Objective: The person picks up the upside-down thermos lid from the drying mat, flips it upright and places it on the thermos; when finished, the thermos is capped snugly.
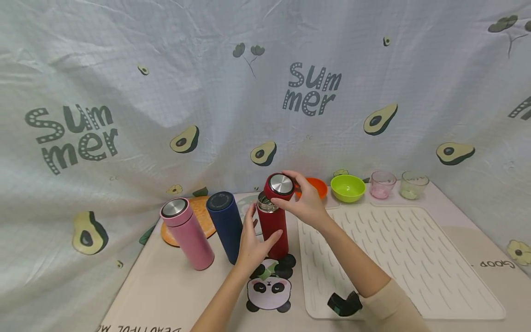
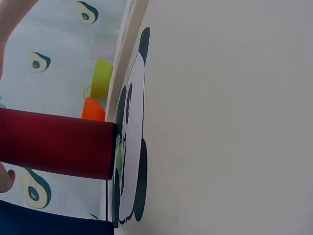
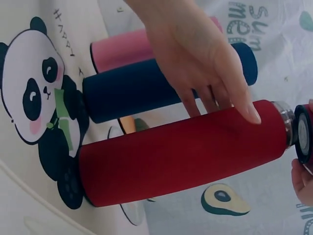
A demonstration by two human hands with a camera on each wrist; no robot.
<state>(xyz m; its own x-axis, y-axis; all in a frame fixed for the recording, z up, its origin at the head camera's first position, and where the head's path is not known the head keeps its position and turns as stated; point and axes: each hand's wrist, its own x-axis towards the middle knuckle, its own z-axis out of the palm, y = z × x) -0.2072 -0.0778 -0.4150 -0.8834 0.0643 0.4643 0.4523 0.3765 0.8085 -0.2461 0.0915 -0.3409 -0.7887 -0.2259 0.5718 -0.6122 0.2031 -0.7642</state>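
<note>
A red thermos bottle (image 1: 274, 226) stands upright on the table, its steel mouth uncovered. My right hand (image 1: 307, 203) pinches the red lid (image 1: 281, 185), with its silver top, just above and to the right of the mouth. In the right wrist view the lid's underside (image 3: 303, 133) faces the bottle's neck. At the bottle's left side is my left hand (image 1: 253, 246), fingers extended and spread. Its thumb (image 3: 247, 105) lies across the front of the bottle; the other fingertips pass behind the edge. A blue thermos (image 1: 226, 226) and a pink thermos (image 1: 191, 237) stand capped to the left.
A white ridged mat (image 1: 373, 258) covers the table's right side. Behind it are an orange bowl (image 1: 317, 186), a green bowl (image 1: 348, 189) and two glass cups (image 1: 382, 185). An orange round board (image 1: 203, 214) lies behind the pink thermos. A patterned curtain (image 1: 228, 101) hangs behind.
</note>
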